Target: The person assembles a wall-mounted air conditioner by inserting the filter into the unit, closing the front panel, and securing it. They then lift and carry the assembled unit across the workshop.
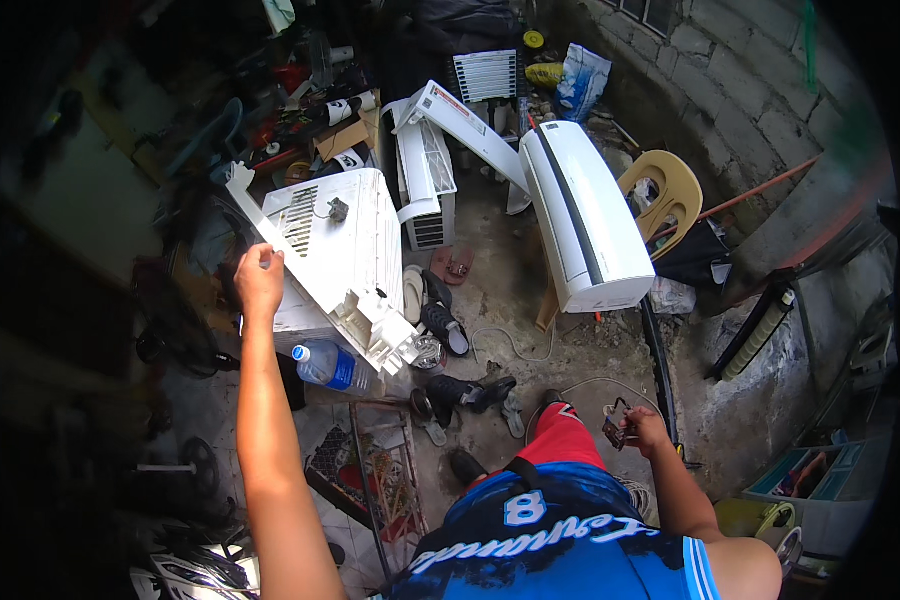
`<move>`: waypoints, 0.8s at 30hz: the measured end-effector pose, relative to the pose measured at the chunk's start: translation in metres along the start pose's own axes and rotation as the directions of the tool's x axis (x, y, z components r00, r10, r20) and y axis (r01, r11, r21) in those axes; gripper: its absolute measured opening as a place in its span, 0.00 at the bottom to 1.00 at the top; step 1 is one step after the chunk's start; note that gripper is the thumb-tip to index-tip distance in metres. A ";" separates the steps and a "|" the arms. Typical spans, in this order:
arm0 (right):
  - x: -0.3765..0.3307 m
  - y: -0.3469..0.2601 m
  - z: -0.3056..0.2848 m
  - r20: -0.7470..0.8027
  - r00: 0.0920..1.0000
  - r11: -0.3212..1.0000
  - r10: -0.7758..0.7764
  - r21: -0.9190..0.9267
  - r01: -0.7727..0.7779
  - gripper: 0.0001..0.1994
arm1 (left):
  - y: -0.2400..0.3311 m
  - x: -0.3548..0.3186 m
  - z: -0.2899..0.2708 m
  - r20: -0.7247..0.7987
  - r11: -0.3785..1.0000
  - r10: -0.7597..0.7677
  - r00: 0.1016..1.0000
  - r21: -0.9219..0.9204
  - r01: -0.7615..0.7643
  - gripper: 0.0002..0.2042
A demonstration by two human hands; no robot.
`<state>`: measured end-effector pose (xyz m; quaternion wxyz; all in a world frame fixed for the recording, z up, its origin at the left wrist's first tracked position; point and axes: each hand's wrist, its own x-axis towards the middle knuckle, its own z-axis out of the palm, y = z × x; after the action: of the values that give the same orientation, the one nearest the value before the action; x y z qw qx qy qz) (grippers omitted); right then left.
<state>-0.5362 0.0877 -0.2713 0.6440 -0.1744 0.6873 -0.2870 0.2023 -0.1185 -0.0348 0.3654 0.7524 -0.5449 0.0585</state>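
My left hand (260,282) has its fingers curled at the near edge of a long white plastic part (315,280), an air-conditioner piece with a moulded, boxy end. That part lies slanted across a white louvred housing (360,215), on which a small dark component with a wire (338,209) sits. At the lower right, my right hand (648,430) is closed on a small circuit board (615,432) with short dark wires. A thin pale cable loops close to this hand. Beyond, a white wall air-conditioner unit (590,225) stands on a support.
A water bottle (330,366) lies beside the housing. Shoes (445,328) and slippers are scattered on the concrete floor. More white air-conditioner panels (470,130) lean at the back. A tan plastic chair (665,195) and a block wall (740,80) are at the right.
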 end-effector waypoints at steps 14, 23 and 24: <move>0.137 -0.017 -0.166 -0.130 0.980 0.892 0.148 -0.410 -0.190 0.05 | 0.065 0.078 0.199 0.159 0.797 -0.584 0.796 0.298 0.526 0.21; 0.172 -0.084 -0.188 -0.124 0.983 0.859 0.137 -0.480 -0.180 0.08 | 0.122 0.051 0.137 -0.095 0.976 -0.196 0.976 0.080 0.204 0.18; 0.174 -0.090 -0.182 -0.118 0.986 0.888 0.121 -0.431 -0.160 0.08 | 0.121 0.047 0.116 -0.175 0.989 -0.142 0.974 0.010 0.146 0.18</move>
<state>-0.7467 -0.0569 -0.3515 0.5764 -0.2520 0.7727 -0.0847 0.0804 -0.2427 -0.0373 0.4063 0.7861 -0.4541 0.1036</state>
